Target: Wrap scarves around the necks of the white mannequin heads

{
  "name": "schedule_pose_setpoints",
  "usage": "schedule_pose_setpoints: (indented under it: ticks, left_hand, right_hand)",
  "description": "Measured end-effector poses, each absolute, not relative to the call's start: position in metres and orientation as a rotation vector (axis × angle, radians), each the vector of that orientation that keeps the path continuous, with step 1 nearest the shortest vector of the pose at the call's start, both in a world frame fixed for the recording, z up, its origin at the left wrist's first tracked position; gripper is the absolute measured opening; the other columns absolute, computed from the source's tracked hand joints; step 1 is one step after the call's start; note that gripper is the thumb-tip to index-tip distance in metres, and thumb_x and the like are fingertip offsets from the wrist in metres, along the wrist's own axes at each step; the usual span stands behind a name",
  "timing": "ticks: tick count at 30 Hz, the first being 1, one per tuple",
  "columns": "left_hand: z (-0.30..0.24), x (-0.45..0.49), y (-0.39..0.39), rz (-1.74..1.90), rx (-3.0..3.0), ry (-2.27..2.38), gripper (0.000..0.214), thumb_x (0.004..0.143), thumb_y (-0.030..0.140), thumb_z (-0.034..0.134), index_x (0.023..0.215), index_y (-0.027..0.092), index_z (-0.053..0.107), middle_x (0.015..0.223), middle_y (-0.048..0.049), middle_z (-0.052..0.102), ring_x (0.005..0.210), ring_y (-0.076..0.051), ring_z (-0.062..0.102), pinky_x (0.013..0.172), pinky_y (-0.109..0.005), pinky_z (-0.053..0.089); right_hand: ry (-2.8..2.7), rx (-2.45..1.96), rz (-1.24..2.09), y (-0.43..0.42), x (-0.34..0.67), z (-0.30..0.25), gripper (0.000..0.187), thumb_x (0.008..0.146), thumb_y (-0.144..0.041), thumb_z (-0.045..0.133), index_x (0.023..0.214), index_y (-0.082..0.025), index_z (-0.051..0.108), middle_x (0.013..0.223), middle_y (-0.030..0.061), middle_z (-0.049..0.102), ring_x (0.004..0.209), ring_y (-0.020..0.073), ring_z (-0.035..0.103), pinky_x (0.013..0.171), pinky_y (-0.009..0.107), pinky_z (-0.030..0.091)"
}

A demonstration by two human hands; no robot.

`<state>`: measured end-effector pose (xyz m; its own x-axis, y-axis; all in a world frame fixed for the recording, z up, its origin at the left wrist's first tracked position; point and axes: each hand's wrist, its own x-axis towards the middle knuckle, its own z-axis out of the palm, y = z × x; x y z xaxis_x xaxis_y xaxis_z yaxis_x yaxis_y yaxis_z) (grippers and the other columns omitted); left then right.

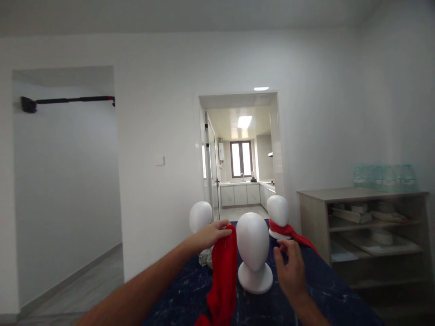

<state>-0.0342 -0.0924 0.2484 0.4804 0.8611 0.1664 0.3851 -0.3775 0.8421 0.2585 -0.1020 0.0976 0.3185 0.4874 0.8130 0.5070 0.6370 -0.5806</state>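
Red scarf hangs from the left hand, just beside the near white head form at its eight to nine o'clock; it drops toward six o'clock, over the dark blue, pale-veined surface, and runs out at the bottom of the view; whether it touches the head form I cannot tell. It should handle as light, soft and limp, with little risk of breaking or slipping; the folded upper edge, where thumb and fingers pinch it now, looks a sound hold, and a second grip lower down would likely tame the loose length. Its colour is a strong, even red; it looks matt, doubled into a long narrow band, bunched and creased lower down; the weave is too blurred to judge. The right hand, at the head form's four o'clock, has its fingers curled and thumb apart, with nothing visible between them.
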Motion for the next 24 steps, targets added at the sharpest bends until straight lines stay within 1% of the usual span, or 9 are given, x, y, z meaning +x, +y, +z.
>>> schedule_pose_setpoints:
  ticks: [3, 5, 8, 11, 14, 16, 20, 22, 24]
  left_hand:
    - [0.252, -0.008, -0.107, 0.736, 2.037, 1.016, 0.025, 0.088, 0.042, 0.065, 0.101, 0.020, 0.062, 0.091, 0.0001, 0.069, 0.078, -0.017, 0.063, 0.072, -0.028, 0.047]
    - [0.249, 0.005, -0.112, 0.734, 2.076, 1.074, 0.023, 0.089, 0.040, 0.062, 0.102, 0.021, 0.062, 0.090, -0.0003, 0.070, 0.076, -0.018, 0.063, 0.069, -0.028, 0.047]
    - [0.242, 0.013, -0.112, 0.765, 2.209, 1.244, 0.019, 0.091, 0.037, 0.058, 0.101, 0.021, 0.063, 0.090, -0.0015, 0.071, 0.078, -0.019, 0.064, 0.069, -0.028, 0.046]
    - [0.236, 0.008, -0.109, 0.766, 2.336, 1.335, 0.016, 0.092, 0.033, 0.054, 0.099, 0.022, 0.064, 0.092, -0.0023, 0.072, 0.082, -0.020, 0.065, 0.072, -0.028, 0.045]
    - [0.234, -0.002, -0.105, 0.713, 2.328, 1.336, 0.020, 0.093, 0.035, 0.053, 0.104, 0.021, 0.064, 0.095, -0.0027, 0.072, 0.082, -0.020, 0.065, 0.071, -0.028, 0.045]
    - [0.234, -0.007, -0.104, 0.674, 2.327, 1.310, 0.024, 0.094, 0.040, 0.053, 0.104, 0.021, 0.065, 0.098, -0.0030, 0.071, 0.083, -0.020, 0.065, 0.071, -0.028, 0.045]
    - [0.234, -0.014, -0.106, 0.548, 2.275, 1.243, 0.038, 0.097, 0.056, 0.050, 0.104, 0.023, 0.068, 0.088, -0.0017, 0.070, 0.070, -0.018, 0.060, 0.065, -0.028, 0.043]
    - [0.235, -0.018, -0.109, 0.404, 2.202, 1.214, 0.047, 0.094, 0.067, 0.053, 0.106, 0.024, 0.069, 0.074, 0.0007, 0.067, 0.059, -0.016, 0.054, 0.057, -0.028, 0.039]
    - [0.239, -0.023, -0.113, 0.219, 2.187, 1.178, 0.047, 0.083, 0.069, 0.069, 0.098, 0.025, 0.072, 0.065, 0.0024, 0.065, 0.055, -0.016, 0.053, 0.054, -0.027, 0.037]
  right_hand:
    - [-1.491, -0.819, 0.411, -0.136, 0.202, 0.115, 0.058, 0.092, -0.050, 0.073, 0.143, -0.028, 0.057, 0.123, 0.0106, 0.069, 0.108, 0.0295, 0.064, 0.094, 0.043, 0.052]
    - [-1.548, -0.808, 0.693, -0.144, 0.172, 0.116, 0.071, 0.082, -0.044, 0.084, 0.145, -0.027, 0.056, 0.123, 0.0083, 0.073, 0.106, 0.0302, 0.068, 0.090, 0.042, 0.055]
    - [-1.567, -0.809, 0.962, -0.143, 0.155, 0.108, 0.049, 0.075, -0.030, 0.081, 0.122, -0.024, 0.070, 0.105, 0.0047, 0.080, 0.095, 0.0297, 0.072, 0.083, 0.040, 0.056]
    - [-1.518, -0.759, 1.207, -0.139, 0.163, 0.105, 0.021, 0.074, -0.031, 0.072, 0.093, -0.022, 0.073, 0.088, 0.0029, 0.080, 0.084, 0.0262, 0.073, 0.076, 0.036, 0.055]
    - [-1.353, -0.663, 1.572, -0.137, 0.180, 0.112, 0.026, 0.076, -0.040, 0.066, 0.092, -0.020, 0.072, 0.080, 0.0048, 0.079, 0.072, 0.0227, 0.073, 0.072, 0.035, 0.055]
    - [-1.287, -0.542, 1.784, -0.136, 0.189, 0.118, 0.032, 0.082, -0.045, 0.060, 0.089, -0.017, 0.073, 0.072, 0.0056, 0.076, 0.056, 0.0168, 0.065, 0.076, 0.036, 0.057]
    - [-1.347, -0.466, 1.837, -0.134, 0.202, 0.129, 0.053, 0.097, -0.061, 0.055, 0.074, -0.016, 0.070, 0.051, -0.0030, 0.059, 0.036, 0.0049, 0.025, 0.068, 0.033, 0.060]
    - [-1.352, -0.446, 1.732, -0.133, 0.207, 0.135, 0.045, 0.096, -0.059, 0.065, 0.080, -0.018, 0.068, 0.054, -0.0066, 0.056, 0.038, 0.0041, 0.019, 0.057, 0.028, 0.056]
    - [-1.316, -0.399, 1.654, -0.131, 0.216, 0.141, 0.033, 0.092, -0.049, 0.076, 0.083, -0.019, 0.065, 0.060, -0.0083, 0.056, 0.040, 0.0035, 0.022, 0.053, 0.024, 0.052]
